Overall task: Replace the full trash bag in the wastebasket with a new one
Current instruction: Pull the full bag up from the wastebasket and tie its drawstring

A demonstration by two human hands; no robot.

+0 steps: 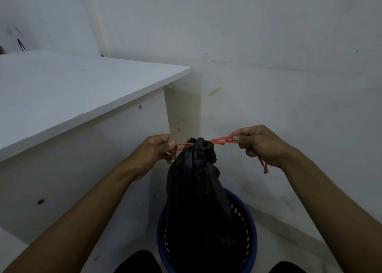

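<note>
White walls meet in a corner behind everything. Left hand is closed, pinching the red drawstring on its side; right hand is closed on the other end, a loose red tail hanging below its fingers. Both strands run taut to the gathered neck of the black trash bag, which stands between the hands and slightly lower. The bag sits in a blue perforated wastebasket on the floor near the person's knees. A white table stands just beside the basket on the left, its side panel close to the left forearm.
</note>
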